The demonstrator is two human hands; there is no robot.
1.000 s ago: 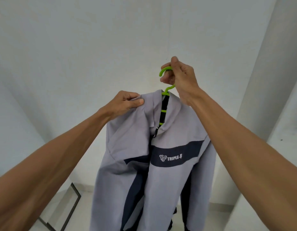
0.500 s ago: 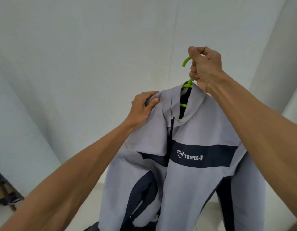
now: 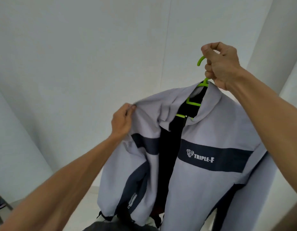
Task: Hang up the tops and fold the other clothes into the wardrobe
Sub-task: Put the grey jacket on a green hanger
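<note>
Overhead, right hand (image 3: 222, 65) grips green hanger (image 3: 192, 102) by its hook, fingers curled. Grey jacket (image 3: 202, 180) (navy band, front unzipped) hangs on it; left hand (image 3: 122, 120) seemingly pinches its blurred shoulder fabric.

grey-navy jacket (image 3: 202, 180) unzipped, draped on green hanger (image 3: 193, 103)

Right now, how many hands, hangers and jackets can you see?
Hands: 2 (left hand, right hand)
Hanger: 1, green
Jacket: 1, grey and navy
Total: 4
</note>
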